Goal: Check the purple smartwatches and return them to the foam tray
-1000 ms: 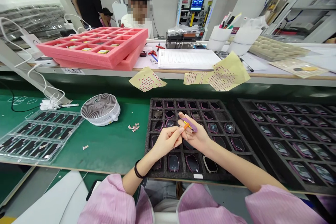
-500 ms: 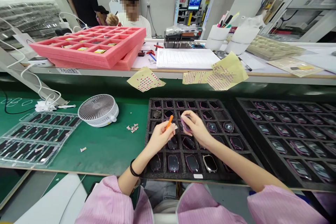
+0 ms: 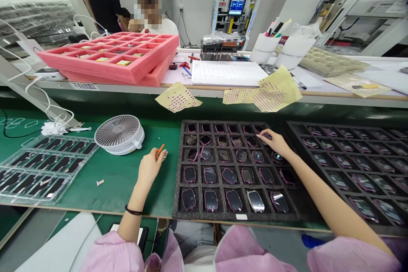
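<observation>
My left hand (image 3: 149,166) is over the green mat, closed around a slim orange tool (image 3: 160,151) whose exact kind I cannot make out. Its fingertips are at the small pale scraps, partly covering them. At the far right of the black foam tray (image 3: 207,216), my right hand (image 3: 276,143) pinches a dark watch case (image 3: 267,135) over a compartment in the second row; its fingers hide part of it. Watch cases with purple frames fill many compartments, and one silver-framed watch (image 3: 256,201) lies in the front row. A lit watch face (image 3: 277,157) sits just below my right hand.
Left of my left hand stands a white fan (image 3: 119,134), with a clear tray of black parts (image 3: 47,165) beyond it. A second foam tray (image 3: 344,170) holds more watches at right. Pink foam trays (image 3: 127,72) rest on the shelf; two people are behind it.
My hands have moved apart. The left went left with the orange tool to the scraps on the mat; the right carried the watch case rightward to the tray's far right side.
</observation>
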Demonstrator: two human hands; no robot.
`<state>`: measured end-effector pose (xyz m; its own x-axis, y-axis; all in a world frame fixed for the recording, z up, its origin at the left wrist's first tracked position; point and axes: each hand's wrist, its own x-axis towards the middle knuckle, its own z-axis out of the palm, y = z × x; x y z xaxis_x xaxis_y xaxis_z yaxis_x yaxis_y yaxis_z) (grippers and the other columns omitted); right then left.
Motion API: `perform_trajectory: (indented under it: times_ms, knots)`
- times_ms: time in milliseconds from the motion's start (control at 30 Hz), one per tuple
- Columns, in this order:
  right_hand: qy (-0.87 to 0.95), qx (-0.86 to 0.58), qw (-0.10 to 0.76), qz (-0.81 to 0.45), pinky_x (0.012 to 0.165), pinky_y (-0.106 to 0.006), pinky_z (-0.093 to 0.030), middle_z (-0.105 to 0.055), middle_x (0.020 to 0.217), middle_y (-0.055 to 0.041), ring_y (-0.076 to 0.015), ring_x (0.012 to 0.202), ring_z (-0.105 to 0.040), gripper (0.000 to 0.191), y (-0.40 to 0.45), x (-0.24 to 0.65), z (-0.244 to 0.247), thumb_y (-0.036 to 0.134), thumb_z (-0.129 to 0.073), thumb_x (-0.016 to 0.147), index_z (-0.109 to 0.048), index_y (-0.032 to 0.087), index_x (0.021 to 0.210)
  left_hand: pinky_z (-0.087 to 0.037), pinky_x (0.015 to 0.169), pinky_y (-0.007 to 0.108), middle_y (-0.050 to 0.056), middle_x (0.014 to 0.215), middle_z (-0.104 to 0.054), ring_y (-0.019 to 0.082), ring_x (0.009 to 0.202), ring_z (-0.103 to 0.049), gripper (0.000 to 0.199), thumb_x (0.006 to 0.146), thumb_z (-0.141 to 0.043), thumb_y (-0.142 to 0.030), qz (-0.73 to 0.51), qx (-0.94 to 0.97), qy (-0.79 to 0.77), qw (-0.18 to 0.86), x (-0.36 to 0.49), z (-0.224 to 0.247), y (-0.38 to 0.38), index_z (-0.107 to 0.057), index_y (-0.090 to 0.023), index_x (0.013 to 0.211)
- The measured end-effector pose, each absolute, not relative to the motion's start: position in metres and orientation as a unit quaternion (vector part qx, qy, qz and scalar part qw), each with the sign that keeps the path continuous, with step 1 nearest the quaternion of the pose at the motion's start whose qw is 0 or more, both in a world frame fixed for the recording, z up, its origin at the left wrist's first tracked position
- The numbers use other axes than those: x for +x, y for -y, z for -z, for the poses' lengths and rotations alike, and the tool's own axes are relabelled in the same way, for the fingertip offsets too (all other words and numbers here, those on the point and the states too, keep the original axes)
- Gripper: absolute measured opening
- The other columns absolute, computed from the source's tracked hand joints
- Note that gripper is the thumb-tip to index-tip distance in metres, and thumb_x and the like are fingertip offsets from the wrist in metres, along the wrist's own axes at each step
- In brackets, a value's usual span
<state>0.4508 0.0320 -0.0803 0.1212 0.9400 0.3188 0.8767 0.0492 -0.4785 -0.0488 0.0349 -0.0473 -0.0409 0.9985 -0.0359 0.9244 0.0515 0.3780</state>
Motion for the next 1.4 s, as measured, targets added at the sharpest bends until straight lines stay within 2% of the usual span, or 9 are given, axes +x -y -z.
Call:
perform_trajectory:
  times_ms: [167, 267, 467, 533, 633, 733, 867, 1033, 1400]
  knots:
    - [0.687, -0.682, 0.248, 0.03, 0.08, -0.047, -0.043, -0.062, 0.093, -0.017, -0.0327, 0.093, -0.056, 0.07, -0.03, 0.441, 0.077, 0.079, -0.032, 0.081, -0.069, 0.019, 0.079, -0.036, 0.058, 0.025, 0.008, 0.076, -0.07, 0.027, 0.074, -0.067, 0.031, 0.093, -0.043, -0.044, -0.184, 0.677, -0.688, 0.187, -0.04, 0.037, -0.031, -0.061, -0.018, 0.098]
    - [0.705, -0.68, 0.202, 0.007, 0.079, -0.049, -0.042, -0.061, 0.088, -0.0165, -0.0336, 0.091, -0.056, 0.068, -0.031, 0.424, 0.076, 0.077, -0.032, 0.083, -0.067, 0.019, 0.075, -0.037, 0.06, 0.026, 0.007, 0.076, -0.07, 0.024, 0.07, -0.066, 0.033, 0.093, -0.041, -0.045, -0.22, 0.69, -0.651, 0.227, -0.027, 0.03, -0.026, -0.061, -0.019, 0.097]
    - [0.703, -0.666, 0.233, -0.087, 0.074, -0.043, -0.047, -0.064, 0.073, -0.0123, -0.028, 0.076, -0.06, 0.06, -0.033, 0.403, 0.062, 0.077, -0.041, 0.078, -0.057, 0.021, 0.066, -0.036, 0.059, 0.025, 0.002, 0.07, -0.063, 0.018, 0.062, -0.056, 0.033, 0.093, -0.035, -0.039, -0.258, 0.72, -0.573, 0.294, -0.005, 0.022, -0.011, -0.061, -0.019, 0.093]
    - [0.692, -0.654, 0.27, -0.145, 0.066, -0.037, -0.048, -0.065, 0.072, -0.0084, -0.0224, 0.066, -0.059, 0.055, -0.025, 0.393, 0.05, 0.074, -0.045, 0.078, -0.059, 0.021, 0.073, -0.034, 0.058, 0.024, 0.0, 0.067, -0.058, 0.016, 0.06, -0.051, 0.034, 0.092, -0.037, -0.04, -0.261, 0.73, -0.53, 0.344, 0.002, 0.019, -0.006, -0.063, -0.018, 0.091]
    - [0.598, -0.595, 0.404, -0.352, 0.051, -0.029, -0.043, -0.065, 0.068, -0.003, -0.0155, 0.052, -0.053, 0.045, -0.007, 0.36, 0.027, 0.065, -0.059, 0.077, -0.059, 0.021, 0.085, -0.03, 0.055, 0.022, -0.003, 0.061, -0.046, 0.012, 0.057, -0.041, 0.038, 0.092, -0.04, -0.045, -0.263, 0.724, -0.436, 0.465, 0.017, 0.011, 0.002, -0.066, -0.017, 0.095]
    - [0.483, -0.483, 0.511, -0.523, 0.042, -0.025, -0.035, -0.065, 0.066, -0.0025, -0.0169, 0.055, -0.057, 0.04, 0.011, 0.312, 0.004, 0.058, -0.067, 0.074, -0.058, 0.022, 0.088, -0.026, 0.051, 0.021, -0.006, 0.056, -0.035, 0.009, 0.051, -0.032, 0.041, 0.093, -0.041, -0.047, -0.278, 0.692, -0.368, 0.556, 0.041, 0.001, 0.009, -0.066, -0.015, 0.097]
    - [0.374, -0.388, 0.54, -0.647, 0.037, -0.021, -0.026, -0.055, 0.054, 0.0054, -0.0073, 0.037, -0.038, 0.028, 0.022, 0.258, -0.013, 0.042, -0.072, 0.075, -0.059, 0.022, 0.089, -0.024, 0.049, 0.021, -0.008, 0.054, -0.033, 0.007, 0.048, -0.029, 0.043, 0.092, -0.041, -0.051, -0.305, 0.67, -0.329, 0.591, 0.067, -0.004, 0.018, -0.063, -0.014, 0.087]
    - [0.33, -0.346, 0.551, -0.683, 0.036, -0.017, -0.024, -0.045, 0.05, 0.0099, -0.0025, 0.033, -0.028, 0.029, 0.024, 0.232, -0.013, 0.035, -0.069, 0.081, -0.047, 0.02, 0.072, -0.021, 0.046, 0.021, -0.008, 0.052, -0.032, 0.007, 0.046, -0.026, 0.045, 0.092, -0.041, -0.053, -0.31, 0.659, -0.318, 0.607, 0.077, 0.0, 0.023, -0.06, -0.014, 0.079]
    - [0.34, -0.367, 0.57, -0.652, 0.038, -0.018, -0.024, -0.048, 0.051, 0.0103, -0.0022, 0.033, -0.028, 0.03, 0.027, 0.226, -0.013, 0.039, -0.07, 0.081, -0.047, 0.021, 0.075, -0.023, 0.046, 0.021, -0.008, 0.048, -0.033, 0.006, 0.044, -0.027, 0.043, 0.092, -0.043, -0.049, -0.319, 0.667, -0.322, 0.591, 0.072, 0.001, 0.018, -0.063, -0.013, 0.078]
